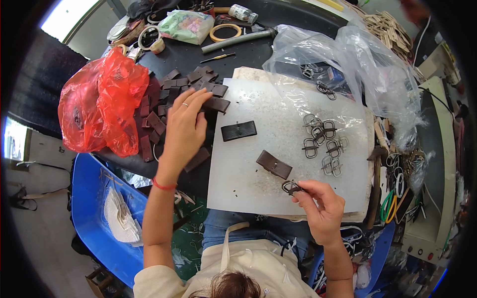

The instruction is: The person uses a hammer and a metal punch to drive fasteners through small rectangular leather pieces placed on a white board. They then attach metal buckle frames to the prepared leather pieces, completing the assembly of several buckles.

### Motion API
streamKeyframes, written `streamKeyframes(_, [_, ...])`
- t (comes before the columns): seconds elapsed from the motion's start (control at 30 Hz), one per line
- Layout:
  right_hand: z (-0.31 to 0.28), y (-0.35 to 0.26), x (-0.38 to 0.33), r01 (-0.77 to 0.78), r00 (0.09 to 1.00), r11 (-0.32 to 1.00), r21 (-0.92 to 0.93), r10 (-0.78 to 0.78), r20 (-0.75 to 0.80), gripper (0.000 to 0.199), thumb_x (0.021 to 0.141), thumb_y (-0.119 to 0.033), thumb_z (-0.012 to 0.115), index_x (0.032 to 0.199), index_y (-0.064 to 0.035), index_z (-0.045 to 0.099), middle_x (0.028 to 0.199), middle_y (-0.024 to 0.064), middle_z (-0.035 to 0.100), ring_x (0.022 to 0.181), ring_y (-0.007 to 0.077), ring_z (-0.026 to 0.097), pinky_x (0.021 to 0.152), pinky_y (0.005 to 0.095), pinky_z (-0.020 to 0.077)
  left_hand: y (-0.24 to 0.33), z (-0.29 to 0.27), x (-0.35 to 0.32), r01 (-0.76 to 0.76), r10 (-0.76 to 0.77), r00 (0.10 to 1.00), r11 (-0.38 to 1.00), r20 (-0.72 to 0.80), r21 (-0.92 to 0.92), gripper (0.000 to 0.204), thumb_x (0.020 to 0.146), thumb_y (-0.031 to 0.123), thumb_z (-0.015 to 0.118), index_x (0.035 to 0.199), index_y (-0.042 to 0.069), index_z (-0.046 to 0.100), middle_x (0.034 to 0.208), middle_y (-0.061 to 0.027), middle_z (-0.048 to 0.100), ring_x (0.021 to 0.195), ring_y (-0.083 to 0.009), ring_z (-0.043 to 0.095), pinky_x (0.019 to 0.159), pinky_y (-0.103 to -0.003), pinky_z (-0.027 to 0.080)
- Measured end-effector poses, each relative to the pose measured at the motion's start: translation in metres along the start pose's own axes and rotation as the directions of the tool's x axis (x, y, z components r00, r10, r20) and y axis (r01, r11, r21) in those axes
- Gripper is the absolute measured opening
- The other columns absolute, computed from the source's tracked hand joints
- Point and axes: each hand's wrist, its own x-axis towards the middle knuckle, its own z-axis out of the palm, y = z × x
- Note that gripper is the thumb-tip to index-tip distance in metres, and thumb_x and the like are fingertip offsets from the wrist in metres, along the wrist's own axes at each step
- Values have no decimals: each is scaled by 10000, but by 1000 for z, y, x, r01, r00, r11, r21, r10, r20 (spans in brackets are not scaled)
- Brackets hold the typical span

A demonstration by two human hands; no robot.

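My left hand (pixel 185 130) reaches over a heap of dark brown leather pieces (pixel 155 122), its fingers stretched out and its thumb apart. The fingertips are right beside a leather piece (pixel 216 104) at the heap's edge; whether they touch it, I cannot tell. Between thumb and fingers of my right hand (pixel 320 203) is a metal buckle (pixel 290 187), held low over the white board (pixel 238 184). Just beyond the buckle lies a brown leather piece (pixel 274 165). A black textured piece (pixel 238 130) rests farther left on the board. Several buckles (pixel 320 136) lie together on its right side.
A red plastic bag (pixel 107 99) stands left of the heap. Clear plastic bags (pixel 348 64) cover the board's far right corner. Behind are a metal rod (pixel 238 42) and a tape roll (pixel 225 33). A hammer (pixel 376 164) lies at the right edge; a blue tub (pixel 99 208) sits lower left.
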Motion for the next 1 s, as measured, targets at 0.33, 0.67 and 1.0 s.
streamKeyframes(0.33, [-5,1,6,314,949,941,-130,-314,22,263,738,38,748,978,-55,692,908,103,682,735,206,659,628,277,532,88,-27,-11,166,-49,968,861,246,-481,276,860,-49,611,1128,8,646,971,-106,667,916,-137,640,765,-257,490])
streamKeyframes(0.67, [-15,-6,5,371,927,909,-189,-374,23,305,699,18,772,978,-82,704,878,48,631,712,172,589,581,269,488,130,-25,-45,683,-105,725,236,680,-691,259,919,78,633,1153,-33,646,948,-98,703,854,-113,663,745,-235,532])
streamKeyframes(1.0, [-18,-7,6,203,978,973,-110,-197,66,248,736,24,755,956,-82,710,861,54,624,727,180,591,605,278,485,130,-37,-38,505,62,795,482,603,-716,279,873,47,688,1136,-37,650,1007,-95,692,873,-121,648,780,-245,526])
